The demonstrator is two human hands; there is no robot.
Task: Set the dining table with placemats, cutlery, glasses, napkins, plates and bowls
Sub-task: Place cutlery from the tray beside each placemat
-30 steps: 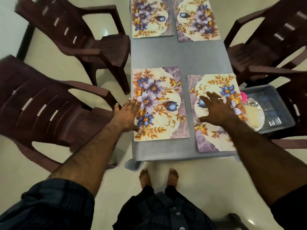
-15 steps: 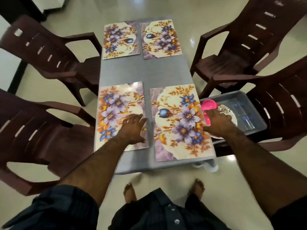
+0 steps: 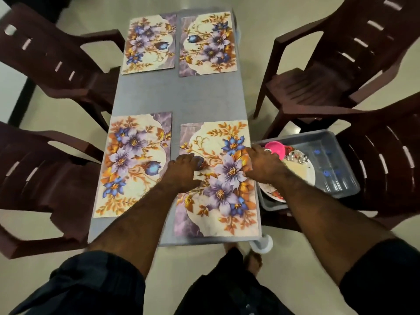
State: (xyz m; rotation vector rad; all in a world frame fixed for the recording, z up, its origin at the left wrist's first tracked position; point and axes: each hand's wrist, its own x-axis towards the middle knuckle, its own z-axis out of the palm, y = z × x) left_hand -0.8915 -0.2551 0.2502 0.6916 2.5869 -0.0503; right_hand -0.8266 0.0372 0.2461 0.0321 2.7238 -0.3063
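Observation:
Four floral placemats lie on the grey table [image 3: 181,96]: two far ones [image 3: 148,44] [image 3: 208,43], a near left one [image 3: 134,164] and a near right one [image 3: 218,192]. My left hand [image 3: 184,171] rests flat on the near right placemat, close to its left side. My right hand [image 3: 264,163] lies across that mat's right edge, fingers spread and holding nothing. Just right of it a grey bin [image 3: 341,155] holds a pink bowl [image 3: 276,150], a white plate [image 3: 302,172] and clear glasses [image 3: 295,156].
Dark brown plastic chairs stand around the table: two on the left [image 3: 56,64] [image 3: 38,178] and two on the right [image 3: 336,64] [image 3: 391,155]. The bin sits on the near right chair's seat. My bare feet are on the pale floor below the table's near edge.
My left hand crossed from the near left placemat to the near right one. My right hand came back from over the plate in the bin to the mat's right edge.

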